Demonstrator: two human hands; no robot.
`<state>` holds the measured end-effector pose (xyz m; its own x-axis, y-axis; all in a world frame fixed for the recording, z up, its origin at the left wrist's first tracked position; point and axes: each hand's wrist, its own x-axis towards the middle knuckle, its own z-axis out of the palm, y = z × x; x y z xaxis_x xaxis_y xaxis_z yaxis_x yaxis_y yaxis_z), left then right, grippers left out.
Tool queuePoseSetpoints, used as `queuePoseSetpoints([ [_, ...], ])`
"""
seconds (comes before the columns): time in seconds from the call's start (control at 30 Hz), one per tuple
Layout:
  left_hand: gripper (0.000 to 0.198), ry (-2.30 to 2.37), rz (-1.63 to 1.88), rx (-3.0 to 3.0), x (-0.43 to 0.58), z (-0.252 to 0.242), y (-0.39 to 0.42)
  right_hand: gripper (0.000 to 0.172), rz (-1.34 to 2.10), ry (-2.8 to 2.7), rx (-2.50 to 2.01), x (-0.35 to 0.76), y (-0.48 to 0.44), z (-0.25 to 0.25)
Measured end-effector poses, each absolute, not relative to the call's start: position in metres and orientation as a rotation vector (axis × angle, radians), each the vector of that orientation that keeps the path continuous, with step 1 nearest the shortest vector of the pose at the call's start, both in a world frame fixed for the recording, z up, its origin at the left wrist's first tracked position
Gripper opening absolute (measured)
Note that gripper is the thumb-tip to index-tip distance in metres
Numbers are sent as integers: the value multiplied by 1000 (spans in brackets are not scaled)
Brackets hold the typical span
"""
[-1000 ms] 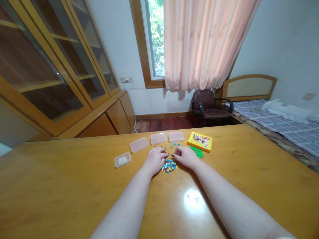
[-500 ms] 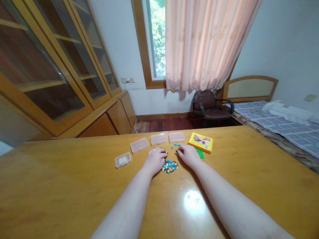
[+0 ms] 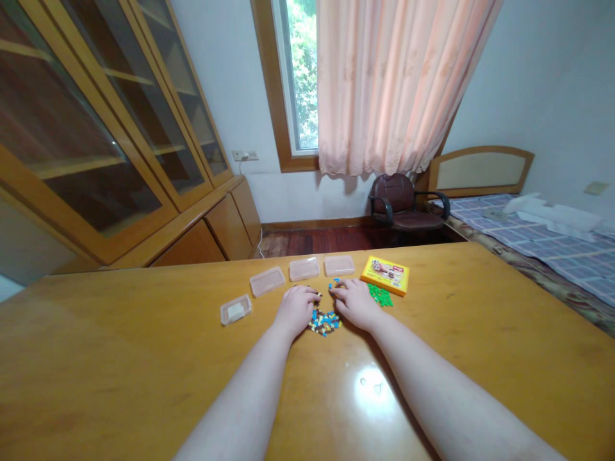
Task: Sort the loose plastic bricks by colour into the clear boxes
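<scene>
A mixed pile of small blue, brown, cream and yellow building bricks [image 3: 325, 324] lies on the table between my hands. My left hand [image 3: 295, 308] rests palm down at the pile's left edge, fingers loosely stretched beside a few brown and cream bricks; its palm side is hidden. Across from it, my right hand [image 3: 356, 303] lies low over the table, fingers spread forward. Its fingertips are close to a few loose blue bricks [image 3: 331, 286], and I see nothing held in it. Green bricks [image 3: 381, 296] form a separate group right of that hand.
Three clear plastic trays [image 3: 267, 282] stand in an arc behind my hands. A smaller tray [image 3: 227, 316] at left holds something white. Behind the green bricks lies a yellow box [image 3: 402, 282]. Beyond the table [image 3: 144, 358] are a chair [image 3: 394, 198] and a bed.
My right hand has shifted slightly left, its fingers now more stretched out toward the loose blue bricks. More green bricks show beside it. My left hand has barely moved.
</scene>
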<state>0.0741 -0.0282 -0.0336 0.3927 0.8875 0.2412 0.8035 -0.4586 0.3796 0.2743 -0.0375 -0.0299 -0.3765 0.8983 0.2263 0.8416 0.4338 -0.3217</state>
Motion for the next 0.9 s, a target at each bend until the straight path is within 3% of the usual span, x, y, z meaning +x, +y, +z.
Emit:
queuePoseSetpoints([
  [0.23, 35, 1137, 585, 2616, 76, -32, -34, 20, 341, -2242, -1297, 278, -38, -26],
  [0.53, 37, 1228, 523, 2628, 77, -37, -31, 28, 318, -2318, -1051, 278, -34, -32],
  [0.9, 39, 1469, 580, 2487, 76, -41, -30, 25, 146, -2210, -1385, 277, -34, -35],
])
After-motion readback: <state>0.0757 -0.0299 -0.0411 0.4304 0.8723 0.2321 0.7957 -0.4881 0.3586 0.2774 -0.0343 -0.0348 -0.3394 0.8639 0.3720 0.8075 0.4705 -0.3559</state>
